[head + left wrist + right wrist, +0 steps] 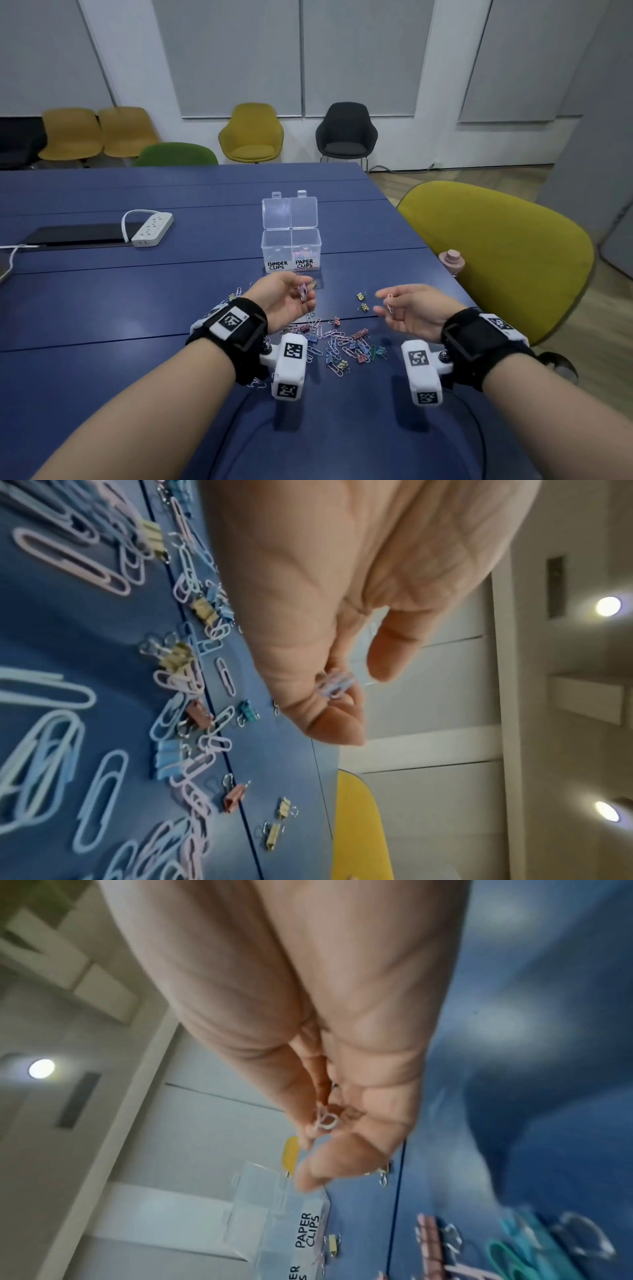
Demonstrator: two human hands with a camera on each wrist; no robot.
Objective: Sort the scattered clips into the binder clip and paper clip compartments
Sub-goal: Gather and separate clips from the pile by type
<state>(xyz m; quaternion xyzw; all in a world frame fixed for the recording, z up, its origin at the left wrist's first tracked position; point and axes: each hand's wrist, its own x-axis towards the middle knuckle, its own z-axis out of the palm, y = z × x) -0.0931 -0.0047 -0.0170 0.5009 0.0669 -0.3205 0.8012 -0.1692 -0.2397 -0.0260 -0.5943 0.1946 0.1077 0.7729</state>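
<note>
A clear two-compartment box [291, 251] with its lid up stands mid-table, labelled BINDER CLIPS on the left and PAPER CLIPS [307, 1230] on the right; pink clips lie in the right one. My left hand [291, 301] is raised just in front of the box and pinches pale pink and lilac paper clips [302, 292] [334, 685]. My right hand [404, 308], palm up and off the table, pinches a pale pink paper clip [389, 305] [325, 1121]. A scatter of paper clips and small binder clips [342, 346] lies on the blue table between my wrists.
A white power strip [152, 229] and a dark flat device [78, 234] lie at the left. A yellow-green chair [496, 253] stands off the table's right edge, with a pink bottle [452, 262] beside it. More chairs line the far wall.
</note>
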